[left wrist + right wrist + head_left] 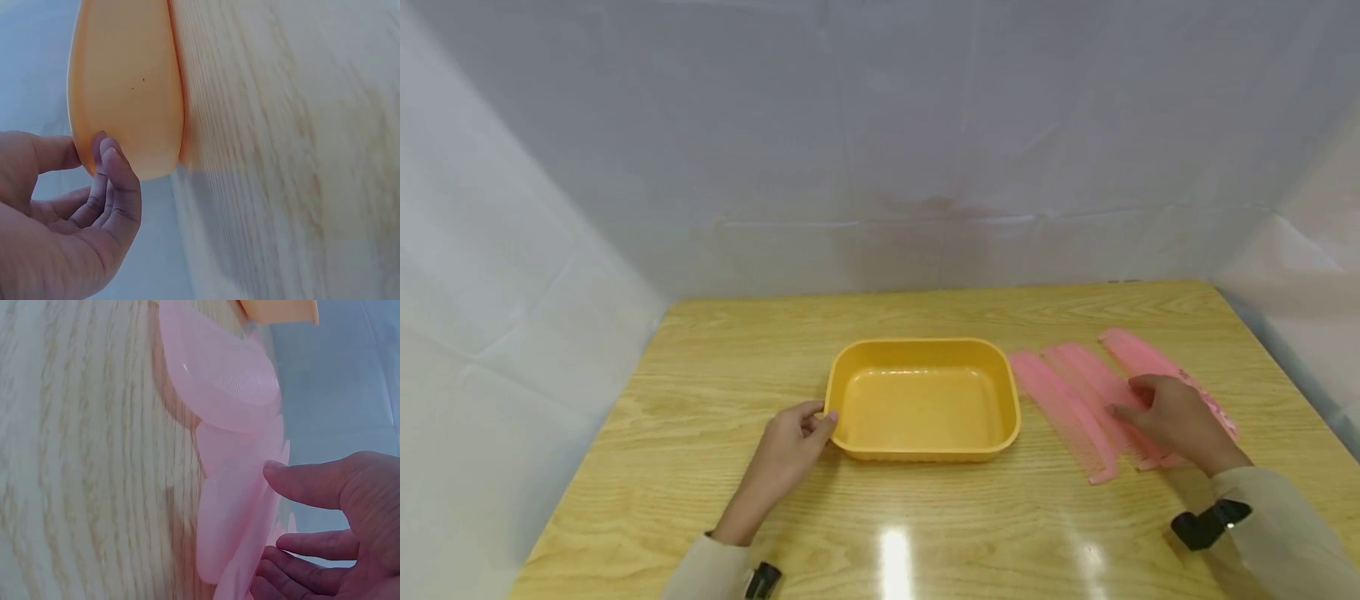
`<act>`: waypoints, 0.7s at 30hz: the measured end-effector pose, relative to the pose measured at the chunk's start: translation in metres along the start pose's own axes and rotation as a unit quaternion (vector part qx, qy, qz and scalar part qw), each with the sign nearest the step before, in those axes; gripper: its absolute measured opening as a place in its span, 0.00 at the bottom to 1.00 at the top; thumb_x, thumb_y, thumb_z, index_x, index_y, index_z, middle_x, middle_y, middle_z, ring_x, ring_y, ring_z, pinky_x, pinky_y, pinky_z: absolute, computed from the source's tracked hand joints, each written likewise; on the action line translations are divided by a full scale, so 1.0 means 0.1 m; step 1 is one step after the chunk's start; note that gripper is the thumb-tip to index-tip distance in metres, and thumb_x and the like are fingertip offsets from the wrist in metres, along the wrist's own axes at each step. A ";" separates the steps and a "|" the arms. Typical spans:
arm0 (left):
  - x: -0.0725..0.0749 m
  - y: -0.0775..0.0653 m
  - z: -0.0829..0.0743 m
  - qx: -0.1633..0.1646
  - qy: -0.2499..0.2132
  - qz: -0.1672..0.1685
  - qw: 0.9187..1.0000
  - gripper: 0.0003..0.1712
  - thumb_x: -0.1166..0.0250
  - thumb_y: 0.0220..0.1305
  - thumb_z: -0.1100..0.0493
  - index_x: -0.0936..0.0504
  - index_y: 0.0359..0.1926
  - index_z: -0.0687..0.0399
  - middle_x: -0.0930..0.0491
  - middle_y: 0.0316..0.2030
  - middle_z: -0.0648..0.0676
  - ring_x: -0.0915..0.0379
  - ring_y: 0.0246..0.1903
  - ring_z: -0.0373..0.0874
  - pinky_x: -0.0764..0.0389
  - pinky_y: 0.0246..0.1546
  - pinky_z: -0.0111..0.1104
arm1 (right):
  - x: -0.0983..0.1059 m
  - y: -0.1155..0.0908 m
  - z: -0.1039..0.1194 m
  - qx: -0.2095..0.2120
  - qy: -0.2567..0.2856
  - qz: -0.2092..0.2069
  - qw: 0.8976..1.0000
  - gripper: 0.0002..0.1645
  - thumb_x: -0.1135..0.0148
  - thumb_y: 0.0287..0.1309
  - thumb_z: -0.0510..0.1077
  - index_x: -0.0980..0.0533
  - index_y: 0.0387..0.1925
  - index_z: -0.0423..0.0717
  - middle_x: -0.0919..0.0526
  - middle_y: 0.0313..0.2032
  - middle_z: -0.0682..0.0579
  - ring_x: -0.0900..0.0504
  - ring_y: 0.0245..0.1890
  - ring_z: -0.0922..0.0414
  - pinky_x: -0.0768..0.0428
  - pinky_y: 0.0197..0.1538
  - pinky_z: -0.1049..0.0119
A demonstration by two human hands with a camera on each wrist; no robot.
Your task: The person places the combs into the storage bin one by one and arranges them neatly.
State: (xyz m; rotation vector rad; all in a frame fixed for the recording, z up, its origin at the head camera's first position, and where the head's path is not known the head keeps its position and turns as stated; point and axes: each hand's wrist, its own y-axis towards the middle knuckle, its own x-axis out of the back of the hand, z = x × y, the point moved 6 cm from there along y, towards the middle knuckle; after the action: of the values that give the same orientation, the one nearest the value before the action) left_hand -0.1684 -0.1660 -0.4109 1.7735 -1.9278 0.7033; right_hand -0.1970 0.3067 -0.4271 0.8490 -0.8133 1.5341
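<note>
Item, left hand [786, 446]: I have it reaching up from the lower edge, thumb over the rim and fingertips against the outer wall, pinching the yellow basin [925, 408] at its left end. Basin: upright, mid-table, just left of the pink combs [1066, 408].

Item, right hand [1183, 421]: forearm slanting in from lower right, palm tipped inward, thumb and fingers apart above the combs. Thumb tip at a comb's edge; I cannot tell whether it touches.

Item, wooden table [722, 350]: beneath all.

Yellow basin [128, 75] cut off atop both wrist views; pink comb [1092, 377] partly behind right fingers [1146, 383].
</note>
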 end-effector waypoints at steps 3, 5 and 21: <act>-0.01 0.00 0.00 0.004 -0.013 0.002 1.000 0.26 0.40 0.75 0.57 0.27 0.65 0.73 0.17 0.30 0.52 0.19 0.30 0.46 0.21 0.27 0.33 | 0.01 0.00 -0.01 -0.010 0.013 0.004 1.000 0.29 0.28 0.60 0.52 0.23 0.44 0.27 0.29 0.24 0.45 0.32 0.26 0.53 0.33 0.29 0.62; -0.01 0.00 0.00 0.004 -0.020 0.001 1.000 0.26 0.40 0.75 0.58 0.27 0.65 0.73 0.18 0.30 0.52 0.19 0.29 0.47 0.21 0.26 0.32 | 0.00 0.01 -0.03 -0.022 0.025 0.013 0.999 0.37 0.28 0.60 0.54 0.25 0.52 0.23 0.21 0.36 0.32 0.23 0.34 0.46 0.24 0.36 0.55; -0.01 0.00 -0.01 0.018 -0.049 0.005 0.999 0.27 0.40 0.75 0.60 0.30 0.67 0.73 0.18 0.29 0.53 0.18 0.29 0.48 0.20 0.27 0.32 | 0.07 -0.02 0.01 -0.053 0.077 0.018 0.995 0.49 0.26 0.58 0.55 0.33 0.62 0.17 0.31 0.61 0.21 0.26 0.57 0.32 0.23 0.52 0.42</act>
State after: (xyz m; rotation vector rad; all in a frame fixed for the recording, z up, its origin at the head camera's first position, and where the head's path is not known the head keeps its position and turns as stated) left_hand -0.1681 -0.1648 -0.4107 1.8533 -2.0008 0.6701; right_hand -0.1960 0.3092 -0.4204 0.6328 -0.7929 1.5534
